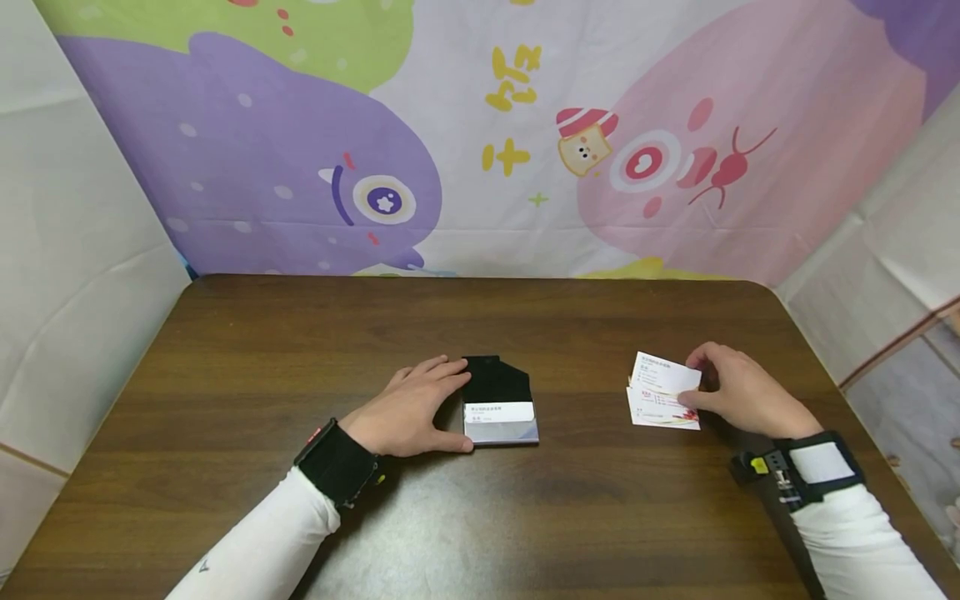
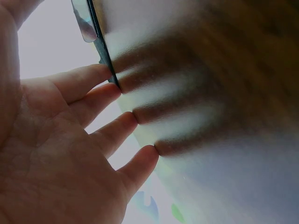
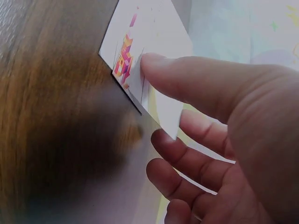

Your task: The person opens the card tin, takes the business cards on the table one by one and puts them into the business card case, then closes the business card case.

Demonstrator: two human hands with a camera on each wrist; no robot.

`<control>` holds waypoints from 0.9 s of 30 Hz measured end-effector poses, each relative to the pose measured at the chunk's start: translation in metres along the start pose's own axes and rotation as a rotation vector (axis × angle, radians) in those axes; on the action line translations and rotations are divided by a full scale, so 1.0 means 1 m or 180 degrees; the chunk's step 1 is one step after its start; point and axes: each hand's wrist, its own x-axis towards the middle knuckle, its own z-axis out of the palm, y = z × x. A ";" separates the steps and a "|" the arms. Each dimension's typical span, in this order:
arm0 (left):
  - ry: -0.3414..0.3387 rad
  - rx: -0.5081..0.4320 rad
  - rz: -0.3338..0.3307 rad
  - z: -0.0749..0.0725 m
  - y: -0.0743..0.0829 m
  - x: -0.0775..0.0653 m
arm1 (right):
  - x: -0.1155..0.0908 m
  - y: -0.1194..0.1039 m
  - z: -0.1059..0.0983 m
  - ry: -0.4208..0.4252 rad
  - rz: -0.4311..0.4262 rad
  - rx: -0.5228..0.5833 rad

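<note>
My left hand lies beside a small black card case, its thumb at the near left corner and fingertips at the far left edge. The case's pointed flap is spread back, and a white card shows in its front part. In the left wrist view the fingers are nearly straight, with fingertips down at the tabletop. Further right, my right hand pinches the right end of a white business card, thumb on top and fingertips beneath. Another business card with a red print overlaps it on the near side.
Both things lie on a brown wood-grain table. Behind its far edge hangs a cartoon-printed cloth. Pale sheets stand at the left and right sides. Each wrist wears a black strap.
</note>
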 end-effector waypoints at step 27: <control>0.0000 0.0010 0.0020 0.001 -0.001 0.000 | 0.002 -0.024 -0.013 0.0603 -0.0419 0.0123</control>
